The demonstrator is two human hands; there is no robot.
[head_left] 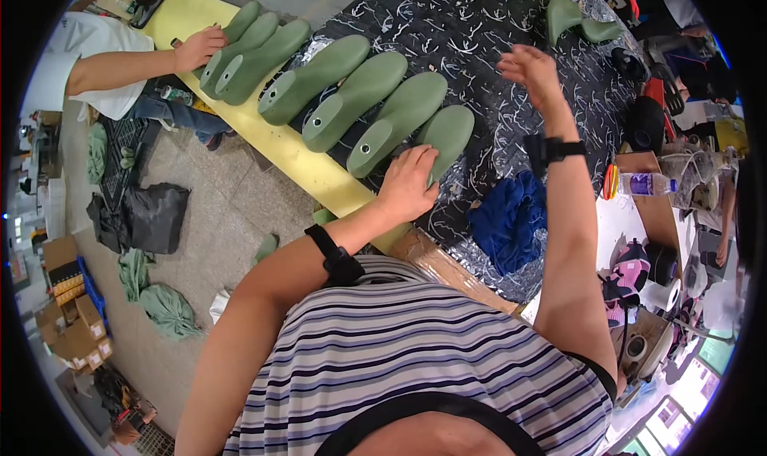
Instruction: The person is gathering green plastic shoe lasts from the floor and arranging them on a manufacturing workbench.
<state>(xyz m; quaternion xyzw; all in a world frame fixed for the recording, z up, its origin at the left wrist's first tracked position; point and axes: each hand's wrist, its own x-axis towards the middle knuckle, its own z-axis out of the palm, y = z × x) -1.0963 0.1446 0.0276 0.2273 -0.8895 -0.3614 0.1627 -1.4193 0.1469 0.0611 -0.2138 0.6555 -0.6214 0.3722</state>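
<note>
Green shoe lasts lie side by side in a slanting row, most with a metal-rimmed hole in the heel end. My left hand is closed on the heel end of the nearest shoe last, at the row's right end. Its fingers cover that heel, so any hole there is hidden. My right hand is lifted over the black table cover, fingers stretched and nothing in them. A co-worker's hand rests by the lasts at the row's far left end.
A yellow board runs under the heel ends along the table edge. White scraps litter the black cover. Loose green lasts lie at the far right. A blue cloth is near my right forearm, with a bottle farther right.
</note>
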